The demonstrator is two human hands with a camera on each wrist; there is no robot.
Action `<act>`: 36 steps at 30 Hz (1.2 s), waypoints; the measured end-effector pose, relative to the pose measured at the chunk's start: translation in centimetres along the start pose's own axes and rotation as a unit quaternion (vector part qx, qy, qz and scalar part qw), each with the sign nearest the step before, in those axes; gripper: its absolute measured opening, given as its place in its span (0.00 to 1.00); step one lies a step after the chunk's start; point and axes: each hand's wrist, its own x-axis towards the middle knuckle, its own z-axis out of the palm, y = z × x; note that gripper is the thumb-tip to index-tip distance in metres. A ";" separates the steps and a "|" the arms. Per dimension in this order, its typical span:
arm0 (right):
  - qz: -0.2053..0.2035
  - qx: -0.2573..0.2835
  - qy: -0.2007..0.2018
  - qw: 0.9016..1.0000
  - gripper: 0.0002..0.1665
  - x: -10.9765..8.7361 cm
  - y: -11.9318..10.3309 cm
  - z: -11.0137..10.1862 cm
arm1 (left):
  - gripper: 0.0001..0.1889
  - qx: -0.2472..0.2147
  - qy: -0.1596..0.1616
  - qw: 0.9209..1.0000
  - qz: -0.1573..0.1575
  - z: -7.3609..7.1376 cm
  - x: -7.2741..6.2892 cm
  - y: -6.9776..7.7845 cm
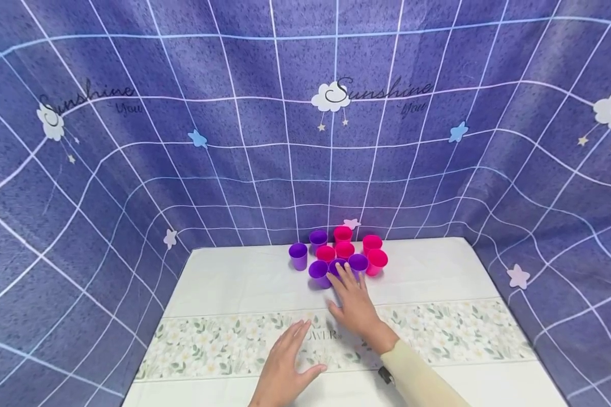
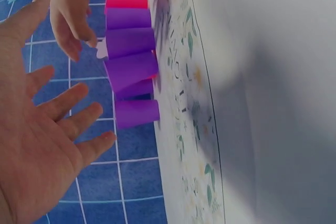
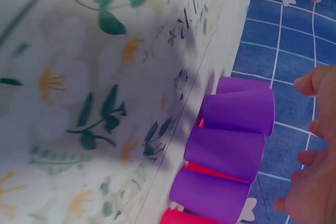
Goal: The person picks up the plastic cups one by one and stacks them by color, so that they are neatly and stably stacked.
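Note:
Several purple cups [image 1: 298, 258] and pink cups [image 1: 377, 263] stand upright in a cluster near the table's far edge. My right hand [image 1: 355, 308] reaches over the front of the cluster with its fingers spread. From the head view it covers part of the middle front purple cup [image 3: 224, 153]. In the right wrist view my right hand [image 3: 317, 166] hovers beside the cup rims, with a gap between fingers and cups. My left hand [image 1: 287, 362] is held nearer the body, over the floral band. Its fingers are extended, the thumb apart, and nothing is in it.
The white table [image 1: 234, 277] has a printed floral band [image 1: 214, 350] across it. Blue-purple gridded cloth [image 1: 234, 158] hangs behind and at both sides, close behind the rear cups. A dark clip-like object [image 1: 386, 375] sits at the right sleeve.

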 end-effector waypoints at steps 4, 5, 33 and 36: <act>0.000 -0.001 -0.019 1.000 0.40 1.1 -0.1 0.4 | 0.50 -0.005 0.004 1.000 -0.005 -0.1 -0.4 -0.4; -0.001 0.000 -0.021 1.000 0.40 1.3 -0.1 0.5 | 0.50 -0.005 0.005 1.000 -0.006 -0.1 -0.4 -0.4; -0.004 -0.100 -0.123 0.987 0.42 6.8 -0.3 4.5 | 0.51 0.032 0.035 0.998 -0.042 1.1 0.2 -2.8; -0.006 -0.115 -0.132 0.985 0.42 6.7 -0.4 4.8 | 0.51 0.036 0.038 0.998 -0.038 1.3 0.1 -2.9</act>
